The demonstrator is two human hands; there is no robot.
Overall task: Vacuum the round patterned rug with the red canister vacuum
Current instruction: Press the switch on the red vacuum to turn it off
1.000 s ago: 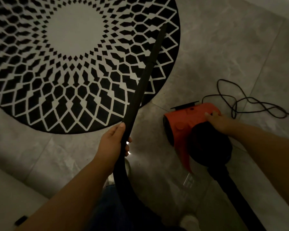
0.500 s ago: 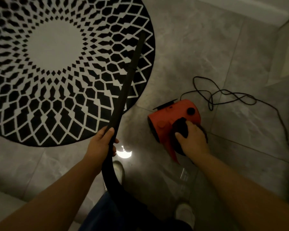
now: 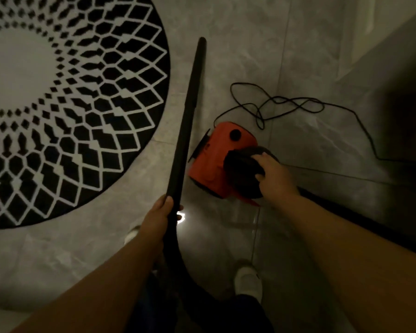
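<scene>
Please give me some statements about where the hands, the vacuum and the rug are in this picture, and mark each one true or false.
1. The left hand grips the black wand. True.
2. The wand's tip rests on the round rug. False: the tip is over bare floor tile, just past the rug's edge.
3. The right hand rests on the black end of the red vacuum. True.
4. The power cord lies coiled on the rug. False: it lies loose on the tile beyond the vacuum.
5. The vacuum sits on the rug. False: it sits on the tile beside it.
</scene>
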